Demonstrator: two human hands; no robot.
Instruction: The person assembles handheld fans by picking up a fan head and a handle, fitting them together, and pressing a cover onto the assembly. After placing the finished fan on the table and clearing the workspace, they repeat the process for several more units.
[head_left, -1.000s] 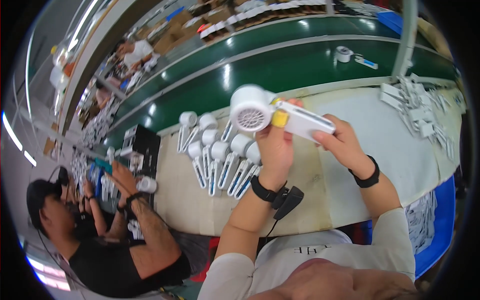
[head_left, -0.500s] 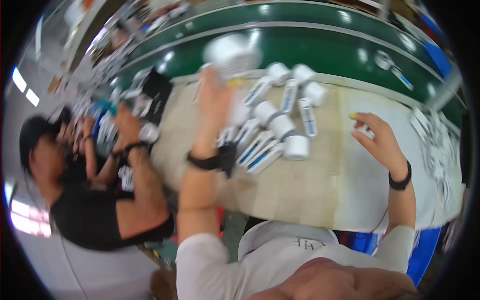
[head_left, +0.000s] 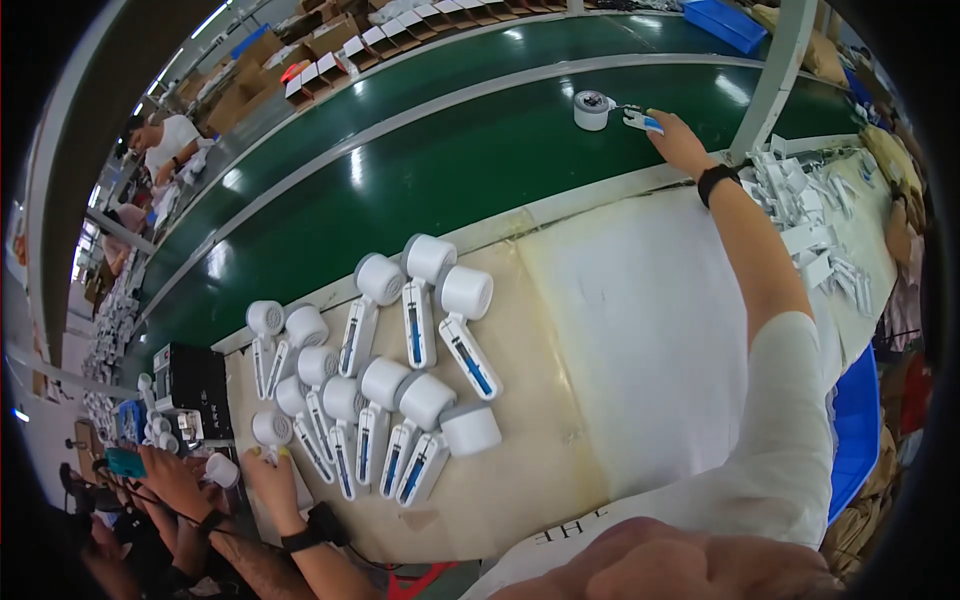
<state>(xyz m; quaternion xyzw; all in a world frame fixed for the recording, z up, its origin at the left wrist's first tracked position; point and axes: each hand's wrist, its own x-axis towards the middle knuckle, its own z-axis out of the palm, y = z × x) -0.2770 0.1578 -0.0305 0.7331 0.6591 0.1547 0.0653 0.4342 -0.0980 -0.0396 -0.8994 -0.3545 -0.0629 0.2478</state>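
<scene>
My right hand (head_left: 682,146) reaches over the green conveyor belt, its fingers closed on the flat white handle (head_left: 640,121) of a device. Thin wires join that handle to a round white head (head_left: 592,111), whose exposed top faces up on the belt. At the table's left edge my left hand (head_left: 270,482) grips another white device, with its round head (head_left: 272,428) showing beyond the fingertips; most of its handle is hidden under the hand. Between the hands lie several similar white devices (head_left: 422,398), with cylindrical heads and blue strips in their handles.
A co-worker's hand (head_left: 172,478) is close to my left hand, beside a black box (head_left: 194,392). White plastic parts (head_left: 800,200) are heaped at the right, near a metal post (head_left: 775,85). A blue bin (head_left: 856,425) stands below the table's right side.
My view has shifted. My right hand, open over the white sheet before, now grips a device on the belt. My left hand has come down from above the devices to the table's left edge.
</scene>
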